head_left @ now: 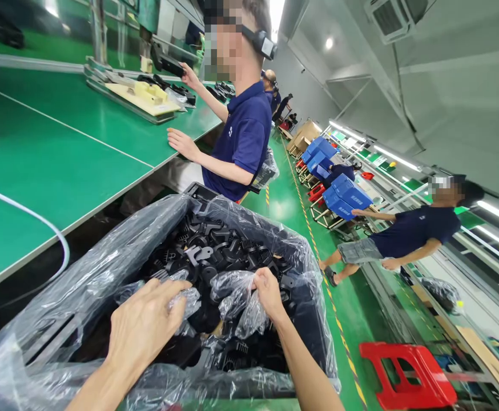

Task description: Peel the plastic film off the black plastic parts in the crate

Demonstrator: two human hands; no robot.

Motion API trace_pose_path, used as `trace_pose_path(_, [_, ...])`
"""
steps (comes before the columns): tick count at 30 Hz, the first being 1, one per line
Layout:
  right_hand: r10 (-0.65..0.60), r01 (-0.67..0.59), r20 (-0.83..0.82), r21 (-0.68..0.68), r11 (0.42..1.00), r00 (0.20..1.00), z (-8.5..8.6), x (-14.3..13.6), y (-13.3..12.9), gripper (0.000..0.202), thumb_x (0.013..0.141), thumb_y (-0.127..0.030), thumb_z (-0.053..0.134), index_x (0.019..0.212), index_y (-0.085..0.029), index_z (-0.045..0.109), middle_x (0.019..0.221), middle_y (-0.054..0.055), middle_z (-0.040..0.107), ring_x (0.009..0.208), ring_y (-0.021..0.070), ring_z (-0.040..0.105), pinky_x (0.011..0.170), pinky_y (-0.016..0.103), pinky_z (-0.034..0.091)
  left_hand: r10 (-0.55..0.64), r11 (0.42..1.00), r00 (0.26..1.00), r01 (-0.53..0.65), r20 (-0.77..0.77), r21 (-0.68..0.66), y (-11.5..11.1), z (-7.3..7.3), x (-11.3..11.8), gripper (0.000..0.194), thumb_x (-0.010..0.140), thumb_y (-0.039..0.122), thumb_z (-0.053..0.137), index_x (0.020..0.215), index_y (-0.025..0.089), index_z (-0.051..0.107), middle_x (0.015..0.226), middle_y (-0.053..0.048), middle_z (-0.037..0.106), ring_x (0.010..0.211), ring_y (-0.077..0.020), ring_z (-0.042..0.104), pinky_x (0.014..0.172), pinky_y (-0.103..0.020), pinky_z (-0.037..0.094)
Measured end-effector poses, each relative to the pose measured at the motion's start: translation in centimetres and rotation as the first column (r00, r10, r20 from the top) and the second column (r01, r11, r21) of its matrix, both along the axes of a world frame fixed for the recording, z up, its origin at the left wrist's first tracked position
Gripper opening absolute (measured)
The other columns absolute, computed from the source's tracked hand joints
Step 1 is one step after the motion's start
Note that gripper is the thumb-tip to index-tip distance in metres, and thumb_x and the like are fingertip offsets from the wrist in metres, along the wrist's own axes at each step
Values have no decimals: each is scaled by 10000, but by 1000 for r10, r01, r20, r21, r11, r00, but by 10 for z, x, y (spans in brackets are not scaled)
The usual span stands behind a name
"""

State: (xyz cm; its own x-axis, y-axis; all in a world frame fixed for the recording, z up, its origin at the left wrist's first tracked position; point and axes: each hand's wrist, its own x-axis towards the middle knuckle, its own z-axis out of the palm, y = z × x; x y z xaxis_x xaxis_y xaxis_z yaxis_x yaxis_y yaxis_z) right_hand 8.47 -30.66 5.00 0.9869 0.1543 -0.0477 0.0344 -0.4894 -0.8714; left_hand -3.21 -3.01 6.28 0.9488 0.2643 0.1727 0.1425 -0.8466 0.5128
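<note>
My right hand (pixel 269 294) pinches a crumpled clear plastic bag (pixel 236 291) over the middle of a bin. My left hand (pixel 144 322) is at the left of the bin, back of the hand upward, its thumb and fingers closed on crumpled clear plastic film (pixel 189 299). I cannot tell whether both hands hold one bag. Below them lie many small black plastic parts (pixel 221 251), some with ribbed or slotted ends. The bin has a clear plastic liner (pixel 99 285) folded over its rim, and a black corner (pixel 202 194) shows at the back.
A green worktable (pixel 56 154) runs along the left, with a press fixture (pixel 147 97). A co-worker (pixel 241 131) sits there holding a black part. On the right, another person (pixel 416 234) stands by blue bins (pixel 346 197). A red stool (pixel 407 377) is at lower right.
</note>
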Motion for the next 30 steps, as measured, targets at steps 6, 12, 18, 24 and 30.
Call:
trace_pose_path(6, [-50, 98, -174, 282, 954, 983, -13, 17, 59, 298, 952, -446, 642, 958, -156, 574, 719, -20, 609, 555, 102, 548, 497, 212, 414, 26, 999, 1000, -25, -17, 45, -7, 5, 0, 393, 988, 587, 472, 1220, 375, 709, 897, -10, 689, 838, -245, 718, 666, -333, 462])
trace_pose_path(12, [30, 173, -373, 499, 849, 927, -25, 25, 113, 292, 998, -431, 615, 961, -141, 598, 666, -52, 547, 467, 62, 446, 442, 183, 374, 2, 995, 999, -6, -35, -103, -2, 0, 4, 615, 913, 711, 536, 1395, 339, 621, 957, -45, 733, 944, -284, 702, 726, -346, 474])
trace_pose_path(18, [36, 315, -492, 611, 726, 870, -38, 29, 121, 227, 989, -356, 644, 957, -132, 624, 780, -11, 634, 623, 104, 598, 578, 229, 514, 60, 977, 992, -36, 108, -210, 5, 5, 4, 351, 1024, 474, 447, 922, 285, 725, 920, -2, 700, 951, -207, 624, 744, -306, 433])
trace_pose_path(24, [-20, 421, -552, 610, 671, 834, -46, 42, 100, 228, 1007, -356, 622, 1040, -130, 627, 755, -22, 625, 568, 93, 574, 535, 211, 479, 293, 918, 932, -212, 213, -335, 9, 14, -2, 347, 1024, 464, 439, 833, 213, 585, 874, -34, 637, 770, -172, 584, 668, -297, 435])
trace_pose_path(30, [40, 414, -577, 630, 657, 816, -45, 58, 81, 303, 1025, -434, 579, 967, -138, 607, 660, -66, 494, 468, 57, 398, 452, 183, 369, 301, 909, 900, -170, 317, -380, 8, 17, -4, 299, 1018, 432, 457, 850, 220, 584, 965, -49, 651, 822, -170, 627, 617, -281, 467])
